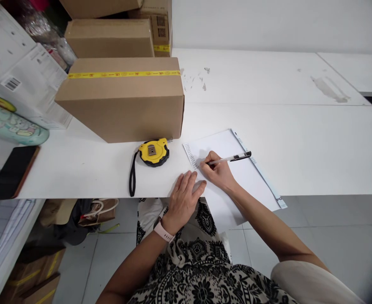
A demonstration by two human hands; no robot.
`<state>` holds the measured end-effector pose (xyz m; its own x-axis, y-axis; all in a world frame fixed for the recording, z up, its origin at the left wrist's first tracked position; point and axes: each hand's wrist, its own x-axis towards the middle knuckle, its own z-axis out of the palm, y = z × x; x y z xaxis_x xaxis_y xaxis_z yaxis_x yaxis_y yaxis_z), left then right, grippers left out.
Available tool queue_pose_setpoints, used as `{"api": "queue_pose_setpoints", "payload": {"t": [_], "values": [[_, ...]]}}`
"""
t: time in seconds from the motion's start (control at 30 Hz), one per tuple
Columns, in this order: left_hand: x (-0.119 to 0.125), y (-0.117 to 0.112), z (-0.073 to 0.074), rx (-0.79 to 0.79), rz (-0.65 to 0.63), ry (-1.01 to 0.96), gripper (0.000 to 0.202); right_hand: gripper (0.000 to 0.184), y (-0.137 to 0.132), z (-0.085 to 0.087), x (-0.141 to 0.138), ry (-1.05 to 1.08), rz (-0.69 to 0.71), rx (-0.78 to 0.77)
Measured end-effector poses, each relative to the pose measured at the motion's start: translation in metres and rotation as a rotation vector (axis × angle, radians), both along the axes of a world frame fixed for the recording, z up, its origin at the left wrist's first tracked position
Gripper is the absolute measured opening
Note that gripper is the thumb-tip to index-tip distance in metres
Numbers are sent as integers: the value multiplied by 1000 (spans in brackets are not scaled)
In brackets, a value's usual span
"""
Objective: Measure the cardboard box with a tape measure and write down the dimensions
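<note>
My right hand is closed round a clear pen with a black cap, whose tip rests on the top left of a white sheet of paper at the table's front edge. My left hand lies flat with fingers spread, pressing the sheet's lower left corner. A pale watch band sits on that wrist. A yellow and black tape measure with a black strap lies just left of the paper. Behind it stands a brown cardboard box sealed with yellow tape.
More cardboard boxes are stacked behind at the back left. White printed cartons and a pale green item lie at far left, with a dark phone near the white table's left corner. Bags sit on the floor below.
</note>
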<state>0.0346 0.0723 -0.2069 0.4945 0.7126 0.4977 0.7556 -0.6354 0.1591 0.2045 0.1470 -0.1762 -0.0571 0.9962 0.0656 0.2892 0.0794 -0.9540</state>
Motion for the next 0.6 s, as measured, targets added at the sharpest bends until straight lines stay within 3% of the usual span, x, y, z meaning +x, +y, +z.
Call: {"api": "queue_pose_setpoints", "payload": {"t": [0.6], "values": [[0, 0, 1, 1, -2, 4, 43, 22, 1, 0, 1, -10, -2, 17]]}}
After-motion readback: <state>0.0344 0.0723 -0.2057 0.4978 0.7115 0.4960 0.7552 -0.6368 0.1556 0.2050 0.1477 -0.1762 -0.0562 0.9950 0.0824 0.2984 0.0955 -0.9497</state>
